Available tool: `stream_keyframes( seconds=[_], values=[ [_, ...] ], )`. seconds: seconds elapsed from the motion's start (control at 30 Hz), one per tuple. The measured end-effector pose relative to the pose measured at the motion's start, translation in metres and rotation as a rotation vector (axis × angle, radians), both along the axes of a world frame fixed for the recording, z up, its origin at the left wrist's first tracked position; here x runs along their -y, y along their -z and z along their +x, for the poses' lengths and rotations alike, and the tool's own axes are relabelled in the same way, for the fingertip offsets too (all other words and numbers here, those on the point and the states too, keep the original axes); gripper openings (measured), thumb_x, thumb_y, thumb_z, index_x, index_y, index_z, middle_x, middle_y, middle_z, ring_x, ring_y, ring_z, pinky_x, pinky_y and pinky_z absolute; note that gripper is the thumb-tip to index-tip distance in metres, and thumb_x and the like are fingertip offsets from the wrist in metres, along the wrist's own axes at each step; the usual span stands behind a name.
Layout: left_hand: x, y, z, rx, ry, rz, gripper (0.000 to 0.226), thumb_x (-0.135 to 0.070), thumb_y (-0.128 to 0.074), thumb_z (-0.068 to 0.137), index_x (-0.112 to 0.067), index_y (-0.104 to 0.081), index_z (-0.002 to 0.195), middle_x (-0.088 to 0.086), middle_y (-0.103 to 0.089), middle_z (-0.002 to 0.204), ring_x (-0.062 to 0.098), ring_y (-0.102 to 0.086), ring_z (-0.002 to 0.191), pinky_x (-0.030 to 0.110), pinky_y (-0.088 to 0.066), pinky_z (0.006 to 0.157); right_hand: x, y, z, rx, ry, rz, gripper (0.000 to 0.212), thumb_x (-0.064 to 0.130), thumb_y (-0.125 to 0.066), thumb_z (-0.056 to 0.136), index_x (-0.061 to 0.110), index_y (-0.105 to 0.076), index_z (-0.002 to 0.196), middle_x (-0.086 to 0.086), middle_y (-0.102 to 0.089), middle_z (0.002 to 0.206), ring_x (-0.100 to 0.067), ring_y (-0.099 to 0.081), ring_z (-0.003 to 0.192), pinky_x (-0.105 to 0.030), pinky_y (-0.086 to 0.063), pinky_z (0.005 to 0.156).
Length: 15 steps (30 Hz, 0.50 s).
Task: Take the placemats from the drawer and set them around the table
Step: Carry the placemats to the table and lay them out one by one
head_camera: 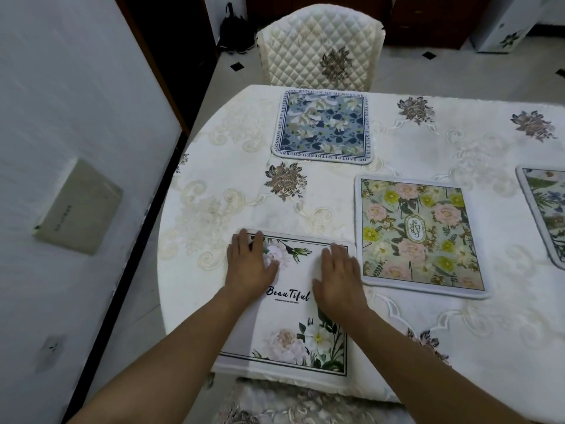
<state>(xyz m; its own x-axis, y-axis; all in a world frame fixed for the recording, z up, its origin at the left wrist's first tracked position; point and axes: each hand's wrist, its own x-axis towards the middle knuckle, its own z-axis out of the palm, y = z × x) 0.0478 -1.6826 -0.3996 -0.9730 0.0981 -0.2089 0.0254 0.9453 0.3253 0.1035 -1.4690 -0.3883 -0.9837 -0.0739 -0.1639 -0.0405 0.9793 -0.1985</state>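
A white placemat [290,325] printed with flowers and the word "Beautiful" lies at the near edge of the table [214,191]. My left hand [249,264] rests flat on its far left corner. My right hand [339,278] lies flat on its far right part. Both hands press with fingers spread and hold nothing. A blue floral placemat [322,127] lies at the far edge in front of a chair. A green and pink floral placemat [419,234] lies just right of the white one. Another placemat [547,212] is cut off at the right edge.
The table wears a cream embroidered cloth. A quilted cream chair [318,47] stands at the far side. A white wall [61,148] with a beige panel [79,206] runs close along the left. A patterned chair seat [290,405] shows below the near table edge.
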Motion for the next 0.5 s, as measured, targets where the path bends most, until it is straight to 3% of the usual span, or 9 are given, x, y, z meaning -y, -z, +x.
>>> stream_keyframes(
  seconds=[0.07,0.13,0.23,0.37,0.5],
  values=[
    [-0.01,0.002,-0.004,-0.008,0.104,-0.026,0.079,-0.055,-0.044,0.084,-0.017,-0.024,0.151,0.023,-0.016,0.157,0.041,-0.01,0.145,0.052,-0.012,0.117,0.018,0.001,-0.013,0.037,-0.119,-0.056,0.069,0.037,-0.039,0.094,0.003,-0.021,0.151,-0.021,-0.015,0.159,-0.038,-0.009,0.148,-0.053,-0.01,0.118],
    [-0.017,0.004,-0.003,0.0,0.162,-0.057,0.075,-0.054,-0.038,0.09,-0.02,-0.018,0.153,0.02,-0.01,0.16,0.037,-0.004,0.148,0.05,-0.004,0.119,0.033,0.008,-0.026,0.039,-0.183,-0.058,0.069,0.042,-0.025,0.097,0.007,-0.009,0.154,-0.015,-0.002,0.162,-0.032,0.003,0.149,-0.051,-0.003,0.12],
    [-0.009,0.013,0.004,-0.065,0.199,-0.065,0.066,-0.052,-0.029,0.098,-0.022,-0.015,0.154,0.016,-0.006,0.162,0.031,0.001,0.149,0.047,-0.002,0.12,0.037,0.026,-0.033,0.008,-0.186,-0.051,0.07,0.048,-0.018,0.098,0.008,-0.008,0.154,-0.013,-0.005,0.162,-0.028,0.004,0.15,-0.049,-0.002,0.12],
    [0.024,0.023,0.022,-0.176,0.22,-0.046,0.06,-0.048,-0.031,0.099,-0.022,-0.023,0.153,0.01,-0.015,0.161,0.023,-0.004,0.15,0.043,-0.011,0.121,0.007,0.039,-0.019,-0.043,-0.138,-0.061,0.072,0.051,-0.026,0.098,0.009,-0.01,0.154,-0.008,-0.004,0.161,-0.023,0.002,0.15,-0.044,-0.004,0.12],
    [0.044,0.024,0.038,-0.168,0.192,-0.029,0.055,-0.033,-0.038,0.1,-0.011,-0.03,0.15,0.015,-0.024,0.158,0.029,-0.013,0.149,0.044,-0.019,0.119,-0.033,0.037,0.003,-0.062,-0.082,-0.032,0.075,0.053,-0.029,0.096,0.007,-0.016,0.153,-0.01,-0.014,0.161,-0.025,-0.007,0.15,-0.042,-0.007,0.121]
  ],
)
